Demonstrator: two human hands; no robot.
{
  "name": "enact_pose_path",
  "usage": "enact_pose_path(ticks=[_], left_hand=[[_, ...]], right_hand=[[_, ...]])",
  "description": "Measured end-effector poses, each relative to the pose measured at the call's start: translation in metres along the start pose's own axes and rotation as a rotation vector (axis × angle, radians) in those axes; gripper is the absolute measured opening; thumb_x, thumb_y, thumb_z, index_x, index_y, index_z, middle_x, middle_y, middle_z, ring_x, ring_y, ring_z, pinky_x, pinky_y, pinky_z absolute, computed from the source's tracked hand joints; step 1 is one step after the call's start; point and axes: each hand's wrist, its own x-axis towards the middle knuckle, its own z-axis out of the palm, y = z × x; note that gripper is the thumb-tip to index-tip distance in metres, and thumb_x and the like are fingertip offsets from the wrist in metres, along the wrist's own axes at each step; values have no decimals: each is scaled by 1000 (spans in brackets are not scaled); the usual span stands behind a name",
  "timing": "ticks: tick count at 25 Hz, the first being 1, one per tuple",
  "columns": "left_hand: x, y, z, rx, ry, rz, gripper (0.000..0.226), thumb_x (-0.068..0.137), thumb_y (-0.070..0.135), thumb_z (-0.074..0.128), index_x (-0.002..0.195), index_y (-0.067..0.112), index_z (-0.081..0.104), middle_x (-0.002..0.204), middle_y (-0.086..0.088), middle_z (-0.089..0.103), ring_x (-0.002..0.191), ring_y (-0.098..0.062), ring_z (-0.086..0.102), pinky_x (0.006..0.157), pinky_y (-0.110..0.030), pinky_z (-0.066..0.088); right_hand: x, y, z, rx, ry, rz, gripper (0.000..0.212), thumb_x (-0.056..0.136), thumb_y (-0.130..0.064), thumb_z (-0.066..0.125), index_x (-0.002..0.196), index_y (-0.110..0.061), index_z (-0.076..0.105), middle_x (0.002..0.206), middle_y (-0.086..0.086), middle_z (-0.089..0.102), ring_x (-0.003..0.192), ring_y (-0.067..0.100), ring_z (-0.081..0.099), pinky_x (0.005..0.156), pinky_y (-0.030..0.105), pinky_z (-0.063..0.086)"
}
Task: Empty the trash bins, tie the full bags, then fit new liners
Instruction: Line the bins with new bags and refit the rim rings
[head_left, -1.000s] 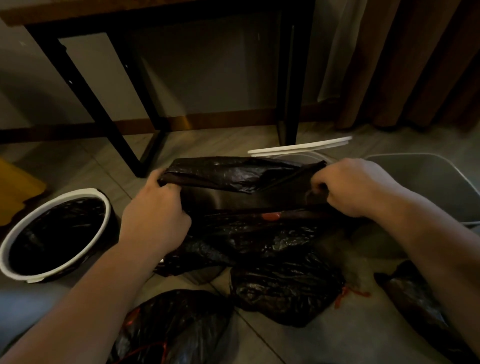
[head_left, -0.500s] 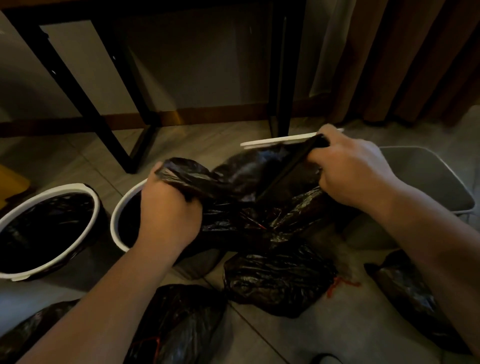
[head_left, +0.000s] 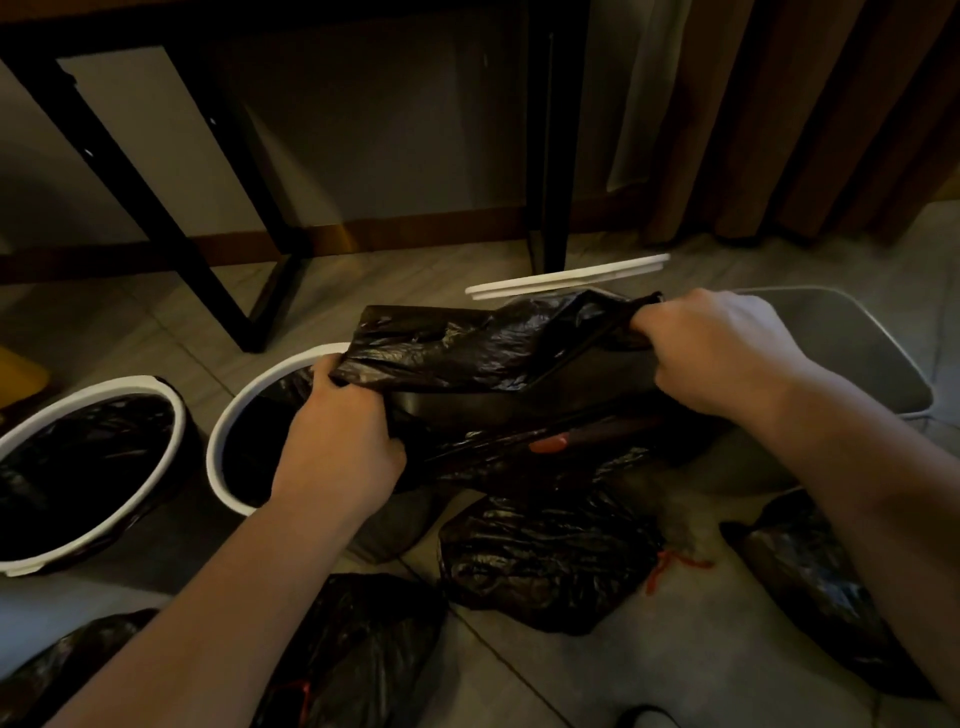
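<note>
A black plastic liner (head_left: 467, 348) hangs stretched between both hands above the floor. My left hand (head_left: 343, 441) grips its left edge, over the rim of a round white-rimmed bin (head_left: 244, 400). My right hand (head_left: 722, 353) grips the liner's right edge in a fist, in front of a grey rectangular bin (head_left: 841, 332). A second white-rimmed bin (head_left: 176, 410) at the left holds a black liner. Tied black bags lie on the floor: one in the middle (head_left: 545, 561) with a red drawstring (head_left: 670, 566), one at the bottom (head_left: 363, 649), one at the right (head_left: 810, 597).
Black table legs (head_left: 545, 156) stand against the wall behind the bins. A white flat lid (head_left: 566, 275) shows behind the liner. Brown curtains (head_left: 805, 114) hang at the back right. A yellow object (head_left: 21, 374) sits at the far left edge. Tiled floor lies underneath.
My hands have spread apart and levelled, pulling the black liner wider between them. The right hand has come down from its raised position half a second ago.
</note>
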Motion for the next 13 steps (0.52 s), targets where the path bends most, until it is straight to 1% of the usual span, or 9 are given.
enact_pose_path(ticks=[2, 3, 4, 5, 6, 8, 10, 12, 13], left_hand=[[5, 0, 1, 41, -49, -8, 45, 85, 12, 71, 129, 15, 63, 141, -14, 53, 105, -33, 63, 88, -39, 52], [5, 2, 1, 59, -52, -6, 33, 86, 13, 68, 119, 16, 65, 130, -12, 60, 100, -32, 64, 83, -40, 53], [3, 4, 1, 64, -39, -10, 14, 88, 16, 66, 102, 18, 65, 114, -10, 66, 90, -28, 62, 74, -38, 51], [2, 7, 2, 55, -25, -31, 5, 89, 20, 63, 85, 20, 60, 98, -8, 67, 78, -23, 59, 67, -35, 46], [2, 9, 6, 41, -4, -64, 15, 89, 23, 63, 76, 20, 56, 85, -5, 66, 70, -19, 55, 62, -33, 43], [4, 12, 11, -83, -14, -108, 18, 89, 25, 65, 74, 17, 59, 74, 1, 63, 64, -14, 55, 56, -29, 43], [11, 15, 12, -217, -37, -98, 10, 91, 30, 66, 86, 22, 68, 85, 6, 68, 75, -11, 60, 61, -24, 45], [20, 21, 16, -203, -52, 16, 24, 99, 35, 54, 111, 23, 71, 114, 0, 71, 103, -20, 63, 84, -29, 49], [25, 23, 19, -115, -53, 84, 32, 104, 33, 47, 121, 19, 70, 128, -6, 69, 117, -26, 61, 98, -33, 45]], right_hand=[[1, 4, 3, 26, -40, -20, 22, 90, -20, 66, 80, -37, 56, 81, -7, 51, 69, 14, 52, 56, 29, 44], [0, 5, 5, 53, -73, -41, 26, 91, -18, 65, 76, -37, 55, 87, -7, 50, 73, 13, 52, 60, 28, 47], [-1, 5, 6, 82, -101, -70, 29, 91, -15, 65, 75, -37, 53, 93, -7, 48, 78, 12, 51, 64, 28, 50], [-1, 5, 8, 111, -111, -103, 31, 91, -14, 65, 76, -38, 52, 99, -8, 46, 84, 12, 49, 69, 28, 50], [-3, 5, 9, 147, -109, -127, 32, 91, -12, 66, 78, -37, 49, 104, -8, 43, 87, 11, 47, 71, 27, 48], [-4, 5, 9, 307, -112, -126, 34, 88, -6, 65, 77, -32, 45, 106, -9, 43, 86, 10, 46, 70, 26, 46], [-4, 6, 9, 541, -183, -126, 40, 83, 7, 59, 71, -28, 45, 94, -10, 49, 78, 11, 49, 66, 27, 42], [-4, 7, 8, 692, -326, -146, 44, 80, 14, 51, 71, -29, 53, 84, -15, 53, 76, 8, 50, 70, 30, 43], [-3, 7, 9, 720, -406, -143, 51, 81, 15, 49, 76, -33, 64, 90, -22, 56, 84, 3, 54, 76, 31, 48]])
